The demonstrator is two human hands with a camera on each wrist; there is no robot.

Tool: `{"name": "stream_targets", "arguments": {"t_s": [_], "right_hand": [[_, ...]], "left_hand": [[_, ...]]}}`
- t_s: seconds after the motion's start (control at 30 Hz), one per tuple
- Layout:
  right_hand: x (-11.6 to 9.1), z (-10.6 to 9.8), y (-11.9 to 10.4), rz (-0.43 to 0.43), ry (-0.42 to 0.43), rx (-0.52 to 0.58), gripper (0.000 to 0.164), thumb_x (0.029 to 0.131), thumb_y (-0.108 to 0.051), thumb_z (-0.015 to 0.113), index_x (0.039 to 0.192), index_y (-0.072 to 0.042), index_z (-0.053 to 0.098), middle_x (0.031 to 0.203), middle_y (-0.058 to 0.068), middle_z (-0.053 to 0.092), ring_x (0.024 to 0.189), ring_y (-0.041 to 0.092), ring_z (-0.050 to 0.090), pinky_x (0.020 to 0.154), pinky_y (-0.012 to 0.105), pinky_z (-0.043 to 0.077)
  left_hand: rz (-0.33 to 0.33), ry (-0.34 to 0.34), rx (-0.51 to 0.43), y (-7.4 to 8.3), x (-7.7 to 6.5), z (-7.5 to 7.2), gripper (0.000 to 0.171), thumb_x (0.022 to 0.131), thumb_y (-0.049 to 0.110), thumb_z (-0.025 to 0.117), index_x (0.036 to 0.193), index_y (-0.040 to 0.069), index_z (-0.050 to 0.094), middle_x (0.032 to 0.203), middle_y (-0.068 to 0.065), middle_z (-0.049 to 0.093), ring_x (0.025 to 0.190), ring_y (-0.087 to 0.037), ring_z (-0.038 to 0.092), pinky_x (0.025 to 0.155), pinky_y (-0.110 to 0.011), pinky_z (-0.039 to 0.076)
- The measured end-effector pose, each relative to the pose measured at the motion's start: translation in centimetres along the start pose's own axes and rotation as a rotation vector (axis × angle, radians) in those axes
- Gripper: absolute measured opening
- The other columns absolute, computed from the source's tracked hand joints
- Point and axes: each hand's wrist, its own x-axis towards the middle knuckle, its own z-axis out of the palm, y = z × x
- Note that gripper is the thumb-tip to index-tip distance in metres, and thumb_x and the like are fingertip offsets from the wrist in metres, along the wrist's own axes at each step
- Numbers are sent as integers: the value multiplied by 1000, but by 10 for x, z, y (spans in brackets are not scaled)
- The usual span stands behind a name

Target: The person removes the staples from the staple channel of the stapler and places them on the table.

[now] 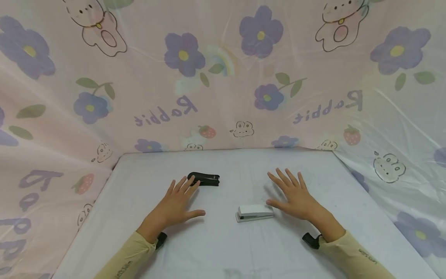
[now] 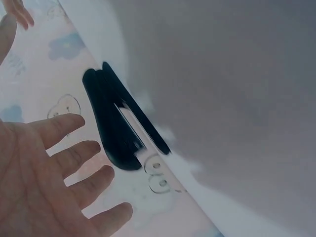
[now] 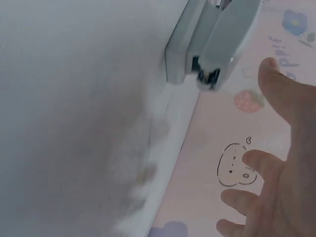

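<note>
A black stapler [image 1: 208,179] lies toward the back of the white table, left of the middle. My left hand [image 1: 175,205] hovers in front of it with fingers spread, the fingertips overlapping the stapler in the head view. The left wrist view shows that black stapler [image 2: 116,118] beyond the fingers, with a gap between them. Nearer and further right, a white stapler [image 1: 256,211] lies on its base. Beside its right end my right hand [image 1: 294,197] is held with straight, spread fingers. In the right wrist view the white stapler [image 3: 212,44] stands apart from the thumb. Both hands hold nothing.
The white table [image 1: 209,248] ends at a back edge against a hanging pink cloth [image 1: 223,85] printed with flowers and rabbits. This cloth also hangs along the left and right sides. A black strap piece [image 1: 311,240] sits at the right wrist.
</note>
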Motion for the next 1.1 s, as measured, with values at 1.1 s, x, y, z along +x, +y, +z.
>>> {"name": "stream_targets", "arguments": {"t_s": [1.1], "right_hand": [[1, 20, -43, -168, -30, 173, 88, 95, -52, 80, 166, -18, 40, 169, 15, 39, 155, 46, 34, 123, 72, 20]], "left_hand": [[131, -67, -82, 76, 44, 21, 91, 90, 61, 82, 156, 7, 53, 160, -11, 51, 148, -30, 50, 116, -49, 47]]}}
